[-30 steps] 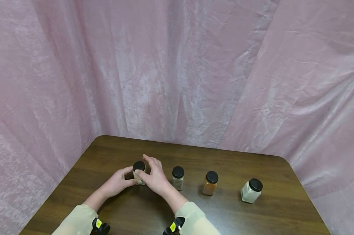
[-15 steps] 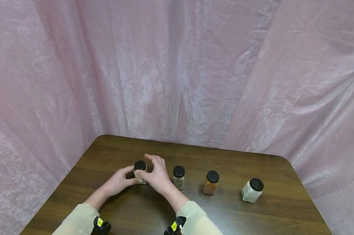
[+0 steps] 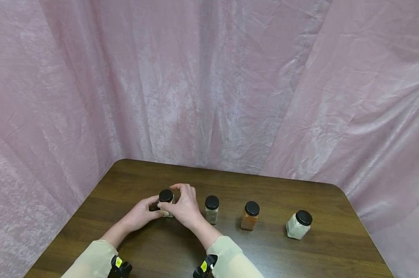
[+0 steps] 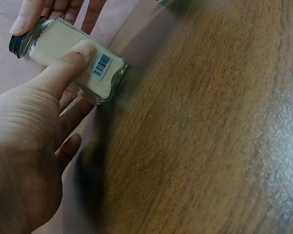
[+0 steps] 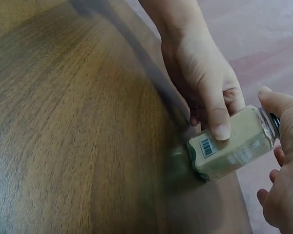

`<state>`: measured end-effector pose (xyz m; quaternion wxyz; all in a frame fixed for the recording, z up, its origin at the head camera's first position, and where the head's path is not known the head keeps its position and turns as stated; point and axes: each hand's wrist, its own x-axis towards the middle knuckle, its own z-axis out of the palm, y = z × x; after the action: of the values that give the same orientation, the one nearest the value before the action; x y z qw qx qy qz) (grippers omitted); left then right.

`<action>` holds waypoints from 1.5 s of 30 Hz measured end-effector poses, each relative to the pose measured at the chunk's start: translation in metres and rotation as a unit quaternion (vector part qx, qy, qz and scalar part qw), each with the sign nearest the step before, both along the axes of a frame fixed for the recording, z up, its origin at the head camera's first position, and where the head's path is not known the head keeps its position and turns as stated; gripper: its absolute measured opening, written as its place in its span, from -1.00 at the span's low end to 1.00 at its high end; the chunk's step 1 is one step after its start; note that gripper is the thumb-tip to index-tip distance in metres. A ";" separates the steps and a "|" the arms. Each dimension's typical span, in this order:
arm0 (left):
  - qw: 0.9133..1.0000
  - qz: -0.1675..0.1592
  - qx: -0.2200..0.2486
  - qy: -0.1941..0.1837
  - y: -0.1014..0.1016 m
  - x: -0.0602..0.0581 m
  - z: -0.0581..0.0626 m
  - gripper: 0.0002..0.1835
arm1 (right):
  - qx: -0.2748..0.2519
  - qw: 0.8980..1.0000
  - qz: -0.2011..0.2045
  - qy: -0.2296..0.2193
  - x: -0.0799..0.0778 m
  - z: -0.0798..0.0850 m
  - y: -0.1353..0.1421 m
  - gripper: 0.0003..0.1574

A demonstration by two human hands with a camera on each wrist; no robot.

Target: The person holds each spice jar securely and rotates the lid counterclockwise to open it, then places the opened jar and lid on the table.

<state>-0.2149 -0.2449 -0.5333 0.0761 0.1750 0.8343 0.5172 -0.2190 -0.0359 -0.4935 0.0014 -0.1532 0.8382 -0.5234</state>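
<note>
From my distant seat I watch the left hand [image 3: 139, 217] pinch the pale-filled jar [image 5: 239, 144] upright on the wooden table [image 3: 160, 251], while the right hand [image 3: 186, 208] grips its black cap [image 3: 165, 195].

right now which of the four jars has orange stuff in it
The third jar from the left in the head view: its contents are orange, while the leftmost jar, second jar and far-right jar hold pale or greyish contents.
</note>
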 end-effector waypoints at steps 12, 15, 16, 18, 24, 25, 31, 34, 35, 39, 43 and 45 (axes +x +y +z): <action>0.999 -0.008 0.013 -0.038 -0.002 0.007 -0.007 -0.39 | 0.003 1.000 -0.019 -0.019 0.007 -0.001 -0.008 -0.33; 0.999 -0.004 0.012 -0.043 -0.002 0.007 -0.008 -0.37 | 0.001 1.000 -0.018 -0.012 0.008 -0.003 -0.008 -0.37; 0.999 0.001 0.010 -0.044 -0.002 0.008 -0.008 -0.37 | 0.000 1.000 -0.017 -0.010 0.008 -0.003 -0.008 -0.39; 0.999 0.006 0.007 -0.046 -0.002 0.008 -0.007 -0.36 | -0.003 1.000 -0.014 -0.007 0.008 -0.002 -0.008 -0.40; 0.999 0.006 -0.003 -0.042 -0.005 0.006 -0.006 -0.37 | -0.007 1.000 -0.008 -0.002 0.008 -0.001 -0.009 -0.44; 0.999 0.006 -0.005 -0.038 -0.005 0.006 -0.006 -0.38 | -0.009 1.000 -0.006 0.001 0.008 -0.002 -0.009 -0.44; 1.000 0.004 -0.004 -0.026 -0.006 0.005 -0.006 -0.39 | -0.013 1.000 0.004 0.005 0.008 -0.002 -0.009 -0.46; 1.000 0.003 0.000 -0.028 -0.007 0.004 -0.006 -0.38 | -0.014 1.000 0.007 0.008 0.007 -0.001 -0.009 -0.46; 1.000 0.003 0.000 -0.028 -0.006 0.003 -0.006 -0.38 | -0.016 1.000 0.007 0.009 0.007 -0.001 -0.009 -0.46; 1.000 0.002 0.001 -0.026 -0.006 0.002 -0.006 -0.40 | -0.014 1.000 0.006 0.025 0.007 -0.001 -0.009 -0.46; 1.000 0.002 -0.001 -0.018 -0.005 0.003 -0.005 -0.40 | -0.009 0.999 0.009 0.034 0.007 0.000 -0.008 -0.43; 1.000 0.003 -0.003 -0.017 -0.005 0.003 -0.005 -0.39 | -0.009 0.999 0.012 0.036 0.007 0.001 -0.008 -0.42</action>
<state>-0.2119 -0.2495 -0.5379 0.0891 0.1637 0.8348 0.5181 -0.2119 -0.0441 -0.4928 -0.0239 -0.1816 0.8314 -0.5247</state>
